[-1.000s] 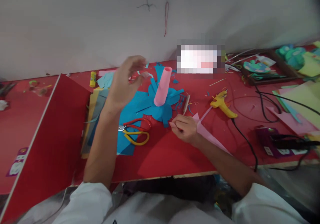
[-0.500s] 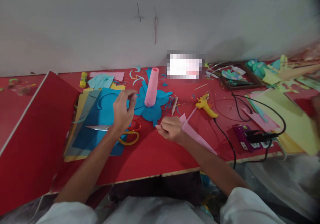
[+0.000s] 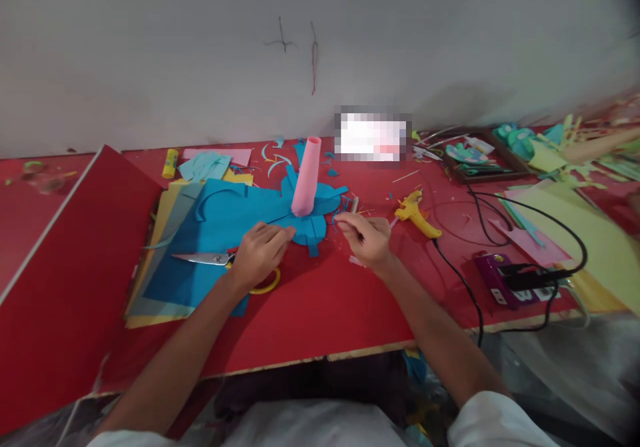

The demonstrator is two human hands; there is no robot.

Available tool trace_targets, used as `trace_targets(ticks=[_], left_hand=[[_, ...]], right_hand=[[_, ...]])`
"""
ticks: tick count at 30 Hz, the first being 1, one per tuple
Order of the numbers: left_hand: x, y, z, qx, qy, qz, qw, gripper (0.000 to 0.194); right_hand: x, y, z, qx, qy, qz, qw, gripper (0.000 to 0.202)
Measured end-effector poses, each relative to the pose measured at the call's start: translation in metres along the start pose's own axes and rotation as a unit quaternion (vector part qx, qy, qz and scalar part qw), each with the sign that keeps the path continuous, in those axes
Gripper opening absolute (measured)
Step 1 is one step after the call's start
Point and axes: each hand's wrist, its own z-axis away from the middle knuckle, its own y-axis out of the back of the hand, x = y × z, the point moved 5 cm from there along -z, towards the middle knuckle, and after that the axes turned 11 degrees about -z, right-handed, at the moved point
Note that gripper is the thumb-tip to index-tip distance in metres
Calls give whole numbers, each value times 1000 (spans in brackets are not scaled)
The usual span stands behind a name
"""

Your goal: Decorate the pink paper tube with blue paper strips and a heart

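Observation:
My left hand (image 3: 263, 250) hovers over the scissors (image 3: 203, 258) and the near edge of a blue paper flower (image 3: 325, 200). Its fingertips are pressed together; anything between them is too small to make out. To the right, my right hand (image 3: 369, 239) is closed in a pinch, thumb against index finger, and I cannot tell what it holds. A pink paper tube (image 3: 307, 179) stands upright on the flower's middle, slightly tilted. Beyond my right hand lies a yellow glue gun (image 3: 419, 214). A small pink piece (image 3: 357, 260) shows under that hand.
Blue and yellow sheets (image 3: 175, 280) lie left, beside a raised red board (image 3: 75, 287). A glue stick (image 3: 171, 164) is at the back. Right are a purple power box (image 3: 510, 284) with black cables, a tray (image 3: 500, 167) of cut pieces and another person's arm (image 3: 600, 144).
My left hand has come down and nearer, covering more of the scissors. My right hand has moved right and up. The large pink paper beside my right wrist no longer shows.

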Motion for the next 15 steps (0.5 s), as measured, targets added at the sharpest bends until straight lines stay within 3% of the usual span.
trace_targets(ticks=[3, 7, 12, 15], left_hand=[[7, 8, 2, 49, -45, 6, 998, 21], [11, 19, 3, 106, -46, 20, 993, 23], [9, 15, 3, 95, -37, 39, 994, 20], [8, 7, 3, 54, -37, 34, 997, 17]], right_hand=[[12, -1, 4, 5, -47, 3, 999, 22], [21, 1, 1, 19, -134, -70, 988, 31], [32, 17, -14, 140, -297, -235, 915, 28], [32, 27, -21, 149, -340, -244, 896, 25]])
